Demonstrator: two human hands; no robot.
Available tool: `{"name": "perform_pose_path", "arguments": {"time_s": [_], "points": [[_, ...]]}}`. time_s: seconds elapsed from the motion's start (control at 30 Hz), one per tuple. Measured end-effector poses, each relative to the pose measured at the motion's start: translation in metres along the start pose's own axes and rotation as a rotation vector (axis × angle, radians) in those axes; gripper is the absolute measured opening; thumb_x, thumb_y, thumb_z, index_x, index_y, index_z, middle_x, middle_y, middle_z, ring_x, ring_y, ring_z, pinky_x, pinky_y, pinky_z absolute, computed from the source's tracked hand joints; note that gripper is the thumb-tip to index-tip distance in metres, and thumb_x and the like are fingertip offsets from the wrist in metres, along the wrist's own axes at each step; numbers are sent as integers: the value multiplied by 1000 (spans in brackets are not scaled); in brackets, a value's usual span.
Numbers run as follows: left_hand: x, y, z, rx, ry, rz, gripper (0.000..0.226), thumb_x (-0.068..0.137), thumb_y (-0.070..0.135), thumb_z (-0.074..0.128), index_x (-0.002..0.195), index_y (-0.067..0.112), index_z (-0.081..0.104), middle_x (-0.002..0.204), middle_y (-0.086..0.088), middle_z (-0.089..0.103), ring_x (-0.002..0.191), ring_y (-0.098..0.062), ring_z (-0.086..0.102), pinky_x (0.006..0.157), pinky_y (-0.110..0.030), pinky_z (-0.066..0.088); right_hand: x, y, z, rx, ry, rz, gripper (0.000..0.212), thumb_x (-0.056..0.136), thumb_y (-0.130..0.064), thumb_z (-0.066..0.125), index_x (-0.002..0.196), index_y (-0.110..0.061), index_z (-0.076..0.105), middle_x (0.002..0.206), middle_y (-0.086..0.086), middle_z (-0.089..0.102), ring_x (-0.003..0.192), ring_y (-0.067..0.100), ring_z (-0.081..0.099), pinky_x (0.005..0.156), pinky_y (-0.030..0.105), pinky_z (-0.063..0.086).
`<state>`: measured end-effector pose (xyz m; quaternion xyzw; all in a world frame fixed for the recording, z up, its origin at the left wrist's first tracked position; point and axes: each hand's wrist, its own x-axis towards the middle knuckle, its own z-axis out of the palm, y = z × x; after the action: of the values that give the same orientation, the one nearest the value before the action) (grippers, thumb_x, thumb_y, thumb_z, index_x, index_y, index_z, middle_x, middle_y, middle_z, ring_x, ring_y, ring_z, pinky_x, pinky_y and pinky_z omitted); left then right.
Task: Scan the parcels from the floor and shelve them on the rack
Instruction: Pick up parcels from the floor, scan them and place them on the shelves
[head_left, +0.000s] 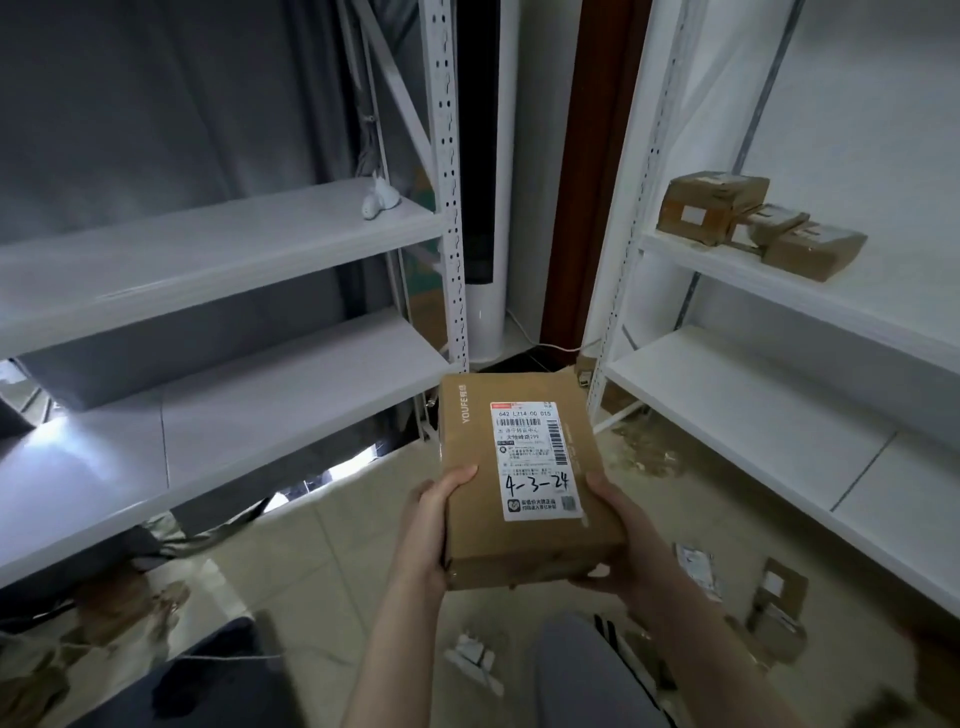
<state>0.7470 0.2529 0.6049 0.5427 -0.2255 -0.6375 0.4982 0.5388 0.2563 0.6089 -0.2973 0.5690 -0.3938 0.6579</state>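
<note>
I hold a flat brown cardboard parcel (519, 467) in the air between two racks, its white shipping label facing up with "4-3-24" handwritten on it. My left hand (428, 525) grips its left edge, thumb on top. My right hand (618, 530) grips the near right corner from the side and below. Three brown parcels (748, 223) lie together on a shelf of the white rack on the right (779, 291). Small parcels (776, 608) lie on the tiled floor at lower right.
A grey-white rack (208, 249) stands on the left, with a small white object (379, 200) on its upper shelf. A tall white tower unit (485, 208) and a brown door frame fill the corner. Debris and wrappers litter the floor. My knee (582, 670) is below the parcel.
</note>
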Motion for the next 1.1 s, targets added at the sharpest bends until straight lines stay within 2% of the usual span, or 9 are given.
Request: {"name": "perform_pose_path", "arguments": {"time_s": [0.07,0.17,0.37,0.5,0.63,0.8,0.97,1.03,1.1], "points": [[10,7,3,6,3,15,75,56,50,85,119,13,68,101,-10,78,89,-27,76,68,-37,59,11,-8,3,-8,4,-9,59,66,-61,69,113,-24,70,104,3,76,107,29,66,96,54,51],[27,18,10,13,-5,30,52,75,42,76,118,14,69,97,-7,78,84,-22,75,66,-31,55,30,-19,4,-8,3,-17,62,63,-63,69,113,-26,70,105,2,76,107,28,67,93,52,53],[82,35,33,28,29,65,90,49,56,84,127,18,62,107,-5,76,93,-21,73,60,-29,56,89,-48,-6,2,-12,-19,59,67,-64,73,113,-28,70,107,2,76,108,28,67,95,53,52],[128,57,76,13,-19,116,65,60,46,80,116,16,69,94,-2,79,84,-18,73,65,-29,53,140,-88,-26,16,-27,-41,62,64,-62,76,115,-27,70,107,1,76,109,28,67,98,55,50],[192,82,156,26,-89,142,59,61,46,73,112,15,70,101,-7,76,94,-24,69,72,-34,51,201,-157,-72,56,17,-93,67,63,-62,73,119,-26,67,107,2,76,109,29,66,95,51,52],[280,109,285,32,-198,105,67,54,57,83,110,22,76,107,-7,77,107,-33,68,103,-53,48,260,-249,-157,169,179,-199,52,73,-55,69,113,-22,70,106,5,75,103,29,68,84,44,55],[333,115,417,33,-369,41,65,64,46,77,120,16,69,110,-13,76,101,-37,71,84,-48,57,270,-306,-249,259,399,-370,21,91,-41,59,92,-27,75,91,4,71,93,27,63,89,45,52],[344,107,456,76,-429,10,79,54,50,88,125,18,68,114,-12,75,108,-37,69,93,-52,55,268,-311,-280,316,458,-429,22,90,-41,61,80,-29,76,77,-3,73,90,25,61,84,43,51],[354,101,490,114,-497,-34,87,47,56,88,123,19,69,114,-11,75,110,-37,68,97,-55,53,266,-314,-303,363,508,-465,19,80,-45,69,82,-28,76,75,-6,73,89,23,61,81,39,50]]}}
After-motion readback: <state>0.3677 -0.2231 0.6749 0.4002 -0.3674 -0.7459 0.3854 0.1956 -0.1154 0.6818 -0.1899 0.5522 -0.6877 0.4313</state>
